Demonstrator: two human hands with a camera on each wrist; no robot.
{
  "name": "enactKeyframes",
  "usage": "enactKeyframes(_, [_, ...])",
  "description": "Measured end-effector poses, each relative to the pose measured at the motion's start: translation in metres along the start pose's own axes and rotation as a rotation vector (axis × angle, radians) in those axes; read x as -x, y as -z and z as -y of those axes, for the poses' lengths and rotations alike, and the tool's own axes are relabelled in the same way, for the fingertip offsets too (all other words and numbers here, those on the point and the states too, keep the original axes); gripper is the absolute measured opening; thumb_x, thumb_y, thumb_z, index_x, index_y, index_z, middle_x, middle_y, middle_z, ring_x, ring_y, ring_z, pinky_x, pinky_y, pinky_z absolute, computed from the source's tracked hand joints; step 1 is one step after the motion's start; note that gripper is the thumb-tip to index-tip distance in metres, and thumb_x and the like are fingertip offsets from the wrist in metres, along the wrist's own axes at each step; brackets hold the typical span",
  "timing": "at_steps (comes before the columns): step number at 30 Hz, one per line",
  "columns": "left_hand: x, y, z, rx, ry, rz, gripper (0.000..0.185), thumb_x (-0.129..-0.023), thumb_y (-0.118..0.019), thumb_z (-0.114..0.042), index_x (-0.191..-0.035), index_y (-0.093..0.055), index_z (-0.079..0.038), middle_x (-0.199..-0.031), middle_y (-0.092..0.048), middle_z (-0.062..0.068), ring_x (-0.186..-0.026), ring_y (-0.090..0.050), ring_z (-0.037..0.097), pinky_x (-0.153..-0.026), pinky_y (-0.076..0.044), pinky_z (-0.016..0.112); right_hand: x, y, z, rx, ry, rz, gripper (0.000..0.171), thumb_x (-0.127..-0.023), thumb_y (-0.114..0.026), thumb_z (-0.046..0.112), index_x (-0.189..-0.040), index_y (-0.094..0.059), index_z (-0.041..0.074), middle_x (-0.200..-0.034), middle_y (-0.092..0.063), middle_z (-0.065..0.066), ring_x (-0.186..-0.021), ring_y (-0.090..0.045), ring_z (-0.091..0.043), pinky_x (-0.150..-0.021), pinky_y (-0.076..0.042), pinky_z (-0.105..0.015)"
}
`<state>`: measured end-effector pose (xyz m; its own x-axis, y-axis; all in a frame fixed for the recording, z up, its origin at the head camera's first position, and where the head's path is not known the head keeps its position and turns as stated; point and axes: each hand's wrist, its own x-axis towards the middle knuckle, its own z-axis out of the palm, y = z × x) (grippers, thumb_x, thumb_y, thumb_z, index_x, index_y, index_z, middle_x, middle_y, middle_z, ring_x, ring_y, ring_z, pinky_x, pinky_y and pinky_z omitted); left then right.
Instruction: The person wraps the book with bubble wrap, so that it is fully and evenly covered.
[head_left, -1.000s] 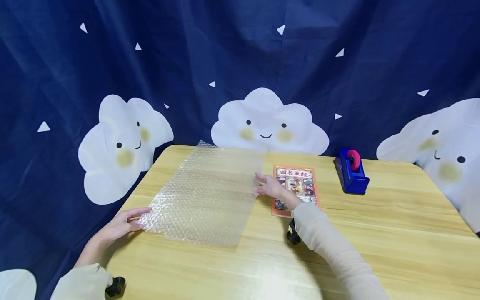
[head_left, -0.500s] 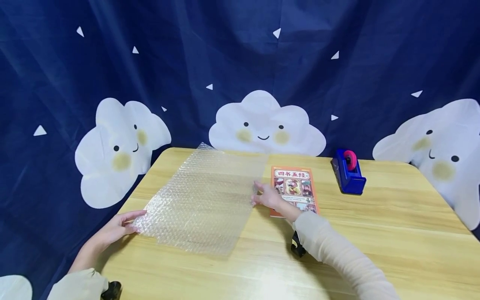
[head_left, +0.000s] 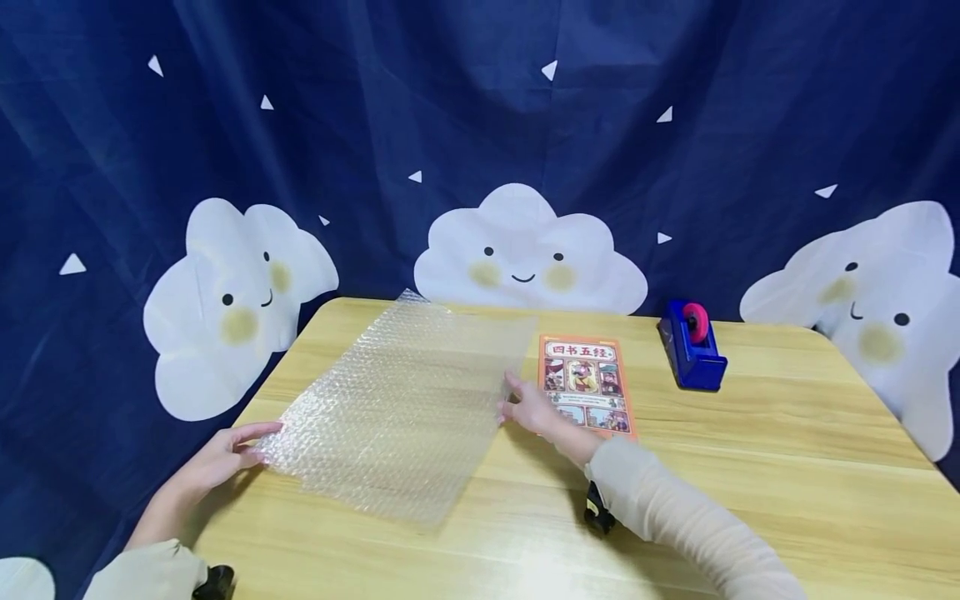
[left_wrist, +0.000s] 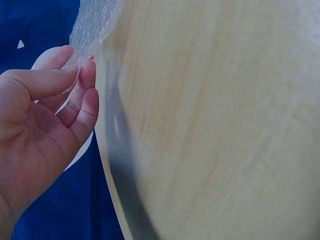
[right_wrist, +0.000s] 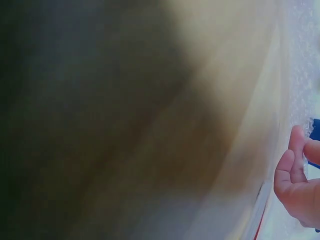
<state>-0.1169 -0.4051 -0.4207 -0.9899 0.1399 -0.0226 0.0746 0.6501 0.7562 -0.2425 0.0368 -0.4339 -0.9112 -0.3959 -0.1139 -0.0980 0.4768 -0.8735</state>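
Note:
A clear sheet of bubble wrap (head_left: 397, 408) stretches between my two hands over the left part of the table. My left hand (head_left: 217, 458) pinches its near-left corner; in the left wrist view the thumb lies over the bubble wrap (left_wrist: 95, 25) with fingers beneath. My right hand (head_left: 532, 408) holds the sheet's right edge between thumb and fingers, just left of an orange comic-style book (head_left: 585, 379). That book lies flat, its lower part overlapped by my right wrist. In the right wrist view, my right hand (right_wrist: 297, 180) shows at the right border.
A blue tape dispenser (head_left: 692, 350) with a pink roll stands at the back right of the wooden table (head_left: 787, 417). Behind the table hangs a dark blue curtain (head_left: 465, 100) with printed clouds. The table's left edge runs close by my left hand.
Both hands have drawn the bubble wrap toward me and slightly left, its near edge now lower in view. More of the book's cover shows. The head view has shifted slightly.

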Motion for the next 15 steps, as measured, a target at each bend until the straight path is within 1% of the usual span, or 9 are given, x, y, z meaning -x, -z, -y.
enactKeyframes(2, [-0.0003,0.0004,0.0011,0.012,0.0,-0.007,0.042,-0.082,-0.058,0.003,-0.122,-0.05,0.012,-0.124,-0.053,0.014,-0.074,-0.057,0.002,-0.065,-0.042,0.016,0.0018,-0.0017,-0.0001,-0.003,-0.004,-0.005,0.068,-0.086,-0.059,0.005,-0.143,-0.021,0.0,-0.144,-0.024,-0.024,-0.049,-0.04,-0.007,-0.041,-0.032,-0.016])
enactKeyframes(4, [-0.0004,0.001,0.0033,0.022,0.001,-0.013,0.041,-0.082,-0.058,0.002,-0.123,-0.053,0.006,-0.122,-0.056,0.005,-0.074,-0.057,0.002,-0.065,-0.043,0.017,0.0032,-0.0033,-0.0008,0.007,-0.003,-0.013,0.068,-0.085,-0.059,0.005,-0.142,-0.022,-0.001,-0.143,-0.026,-0.023,-0.063,-0.05,-0.01,-0.044,-0.035,-0.017])
enactKeyframes(6, [0.0001,0.0012,0.005,0.044,0.008,-0.026,0.04,-0.081,-0.058,0.003,-0.122,-0.056,0.001,-0.119,-0.057,-0.005,-0.074,-0.057,0.003,-0.063,-0.043,0.018,0.0041,-0.0045,-0.0013,0.008,-0.007,-0.007,0.069,-0.085,-0.059,0.004,-0.142,-0.022,-0.001,-0.143,-0.028,-0.022,-0.072,-0.055,-0.021,-0.047,-0.038,-0.019])
enactKeyframes(8, [0.0005,0.0016,0.0069,0.058,0.007,-0.028,0.04,-0.082,-0.058,0.003,-0.121,-0.058,-0.002,-0.116,-0.057,-0.014,-0.073,-0.057,0.003,-0.061,-0.043,0.019,0.0051,-0.0052,-0.0014,0.019,-0.018,-0.002,0.07,-0.084,-0.06,0.006,-0.143,-0.022,0.001,-0.143,-0.03,-0.019,-0.089,-0.056,-0.03,-0.055,-0.044,-0.023])
enactKeyframes(9, [0.0005,0.0017,0.0076,0.064,-0.002,-0.02,0.04,-0.082,-0.057,0.003,-0.121,-0.057,-0.002,-0.115,-0.055,-0.019,-0.074,-0.057,0.003,-0.062,-0.043,0.019,0.0056,-0.0053,-0.0012,0.022,-0.02,0.001,0.07,-0.084,-0.06,0.006,-0.143,-0.022,0.001,-0.143,-0.031,-0.018,-0.099,-0.054,-0.034,-0.064,-0.047,-0.026])
enactKeyframes(10, [0.0005,0.0019,0.008,0.072,-0.007,-0.022,0.039,-0.082,-0.057,0.003,-0.121,-0.058,-0.002,-0.114,-0.056,-0.019,-0.073,-0.057,0.003,-0.062,-0.044,0.019,0.006,-0.0053,-0.001,0.023,-0.022,0.005,0.071,-0.084,-0.06,0.006,-0.143,-0.022,0.001,-0.143,-0.031,-0.018,-0.107,-0.051,-0.037,-0.074,-0.049,-0.03])
enactKeyframes(11, [0.0003,0.0021,0.0079,0.081,-0.011,-0.022,0.039,-0.082,-0.056,0.004,-0.12,-0.058,-0.003,-0.114,-0.056,-0.02,-0.073,-0.058,0.004,-0.062,-0.044,0.019,0.0063,-0.0051,-0.0006,0.024,-0.026,0.008,0.071,-0.084,-0.061,0.005,-0.143,-0.022,0.001,-0.143,-0.031,-0.018,-0.111,-0.049,-0.038,-0.083,-0.047,-0.035])
enactKeyframes(13, [-0.0009,0.0031,0.0081,0.085,-0.033,-0.014,0.039,-0.083,-0.056,0.004,-0.121,-0.058,-0.003,-0.114,-0.056,-0.019,-0.074,-0.058,0.004,-0.063,-0.044,0.018,0.0067,-0.0042,0.0005,0.02,-0.03,0.007,0.072,-0.083,-0.061,0.005,-0.143,-0.022,0.001,-0.143,-0.032,-0.018,-0.124,-0.039,-0.038,-0.1,-0.035,-0.044])
enactKeyframes(15, [-0.002,0.0039,0.0073,0.072,-0.047,-0.012,0.038,-0.083,-0.056,0.003,-0.121,-0.057,-0.001,-0.115,-0.057,-0.016,-0.076,-0.058,0.003,-0.067,-0.044,0.016,0.0064,-0.0029,0.0014,0.012,-0.029,0.011,0.072,-0.082,-0.062,0.004,-0.143,-0.022,0.0,-0.143,-0.031,-0.019,-0.128,-0.033,-0.038,-0.106,-0.024,-0.048])
